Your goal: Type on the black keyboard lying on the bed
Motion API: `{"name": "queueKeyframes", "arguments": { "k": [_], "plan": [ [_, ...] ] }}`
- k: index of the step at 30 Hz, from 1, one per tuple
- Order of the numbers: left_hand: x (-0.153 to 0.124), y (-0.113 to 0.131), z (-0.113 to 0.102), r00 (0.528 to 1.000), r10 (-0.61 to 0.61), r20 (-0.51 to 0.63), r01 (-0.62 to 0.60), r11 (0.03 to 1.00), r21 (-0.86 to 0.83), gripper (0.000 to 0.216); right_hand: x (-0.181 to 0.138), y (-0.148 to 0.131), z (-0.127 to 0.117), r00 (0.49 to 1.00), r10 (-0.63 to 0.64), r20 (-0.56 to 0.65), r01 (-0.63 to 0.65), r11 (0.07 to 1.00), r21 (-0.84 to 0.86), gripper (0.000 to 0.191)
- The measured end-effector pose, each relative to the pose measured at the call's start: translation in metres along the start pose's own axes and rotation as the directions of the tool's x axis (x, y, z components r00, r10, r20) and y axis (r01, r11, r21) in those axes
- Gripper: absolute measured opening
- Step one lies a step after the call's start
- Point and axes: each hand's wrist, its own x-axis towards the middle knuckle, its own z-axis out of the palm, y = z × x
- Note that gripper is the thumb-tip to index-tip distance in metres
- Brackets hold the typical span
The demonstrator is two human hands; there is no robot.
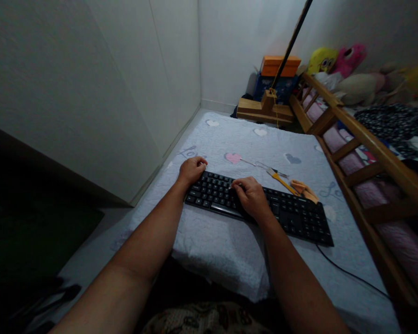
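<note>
Pale walls and one brown wooden bed rail (pixel 351 130) surround one table draped in light-blue quilted cloth (pixel 209 232), where we count at least four printed hearts and read "Love" at the left; similar lettering at the right is only partly legible. One long black plastic keyboard (pixel 292 218) lies on it near the front edge, its single black cable (pixel 351 274) trailing right; its key legends are too small for us to read. We see two bare hands: the left hand (pixel 192 170) curls at the keyboard's far left corner, and the right hand (pixel 251 196) bends over the middle keys, thumb and finger close together. We cannot tell whether either grasps anything. Behind the keyboard lie one yellow-handled brush (pixel 282 181), one thin metal tool (pixel 248 162) and one crumpled orange-tan cloth (pixel 303 190). Beyond stand one orange box (pixel 273 65) and one dark-blue box (pixel 263 87).
</note>
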Motion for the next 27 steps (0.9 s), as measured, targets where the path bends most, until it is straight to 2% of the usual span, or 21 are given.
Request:
{"name": "queueKeyframes", "arguments": {
  "k": [14, 27],
  "plan": [
    [-0.0009, 0.0021, -0.0011, 1.000, 0.007, 0.002, -0.007, 1.000, -0.007, 0.025, -0.0002, 0.0060, -0.0049, 1.000, 0.015, -0.007, -0.015, 0.999, -0.030, 0.016],
    [-0.0015, 0.0017, -0.0006, 1.000, 0.010, -0.004, -0.010, 1.000, -0.003, 0.025, -0.0004, 0.0037, 0.0022, 1.000, -0.019, -0.011, 0.019, 1.000, -0.002, 0.016]
  ]
}}
